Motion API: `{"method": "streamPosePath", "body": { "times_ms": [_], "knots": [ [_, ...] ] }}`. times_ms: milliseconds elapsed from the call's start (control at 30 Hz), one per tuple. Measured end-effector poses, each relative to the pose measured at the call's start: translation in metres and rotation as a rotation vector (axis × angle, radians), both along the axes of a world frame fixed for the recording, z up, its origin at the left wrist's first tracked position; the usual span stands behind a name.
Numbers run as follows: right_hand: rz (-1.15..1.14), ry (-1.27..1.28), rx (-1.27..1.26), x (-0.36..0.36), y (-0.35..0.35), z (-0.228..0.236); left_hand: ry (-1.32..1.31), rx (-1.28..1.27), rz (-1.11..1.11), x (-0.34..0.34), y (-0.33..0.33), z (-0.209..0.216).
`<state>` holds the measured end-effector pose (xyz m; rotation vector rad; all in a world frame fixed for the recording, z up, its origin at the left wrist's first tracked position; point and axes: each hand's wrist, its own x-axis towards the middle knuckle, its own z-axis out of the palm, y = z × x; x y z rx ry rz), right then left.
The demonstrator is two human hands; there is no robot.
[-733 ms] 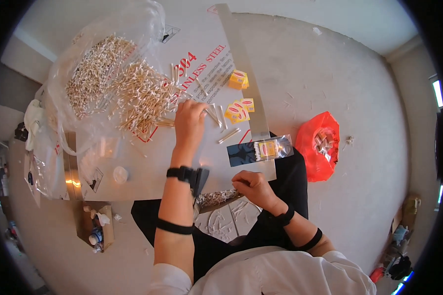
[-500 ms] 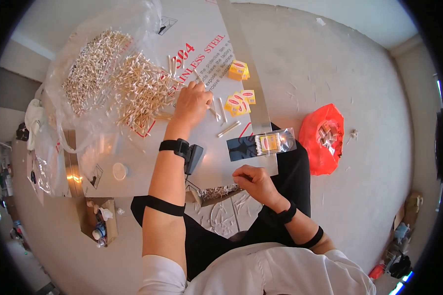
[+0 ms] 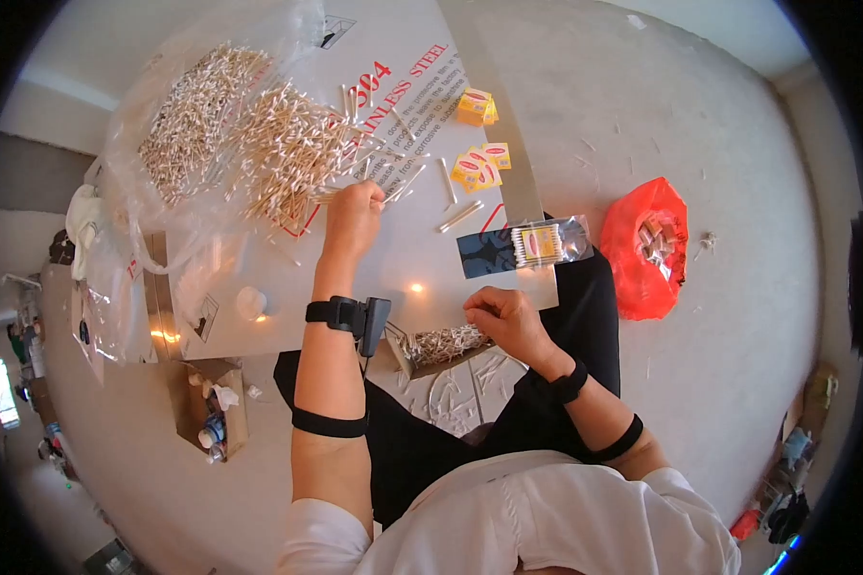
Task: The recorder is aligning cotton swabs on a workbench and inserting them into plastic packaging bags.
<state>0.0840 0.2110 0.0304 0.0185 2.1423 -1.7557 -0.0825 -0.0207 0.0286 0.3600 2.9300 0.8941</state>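
- between the knees, below the table edge, an open cardboard box (image 3: pixel 414 364) of swabs is seen; by its place, anything dropped from the near edge would probably be caught there.
- the right hand (image 3: pixel 511 321) is held at the near edge with fingers curled and thumb drawn in; whether anything is gripped cannot be told. the forearm seems to be kept low for an easy, idle poise.
- a flat clear packet (image 3: pixel 537 244) holding a row of swabs and a yellow card is laid across the tabletop's (image 3: pixel 422 254) right edge, its clear end overhanging; it is thus kept just beyond the right hand, likely for easy reach.
- the left hand (image 3: pixel 355 225) is stretched over the tabletop with fingertips bunched, as suits thin sticks; whether a swab is pinched cannot be made out.
- loose swabs (image 3: pixel 460 217) are strewn right of that hand, spread enough to be picked singly.
- yellow cards (image 3: pixel 477 168) are fanned near the right edge, apart from the swabs, perhaps to avoid mixing.
- the swab heap (image 3: pixel 292 149) is spilled beside a clear plastic bag (image 3: pixel 187 244), within the left hand's reach.
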Motion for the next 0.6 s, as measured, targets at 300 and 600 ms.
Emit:
{"method": "streamPosePath", "body": {
  "times_ms": [300,600],
  "knots": [
    [-0.046,0.038,-0.061,0.005,-0.006,-0.011,-0.193,0.364,0.336,0.079,-0.019,-0.003],
    [-0.073,-0.061,-0.08,0.004,-0.005,-0.011,-0.276,0.261,-0.044,0.169,0.013,0.017]
  ]
}}
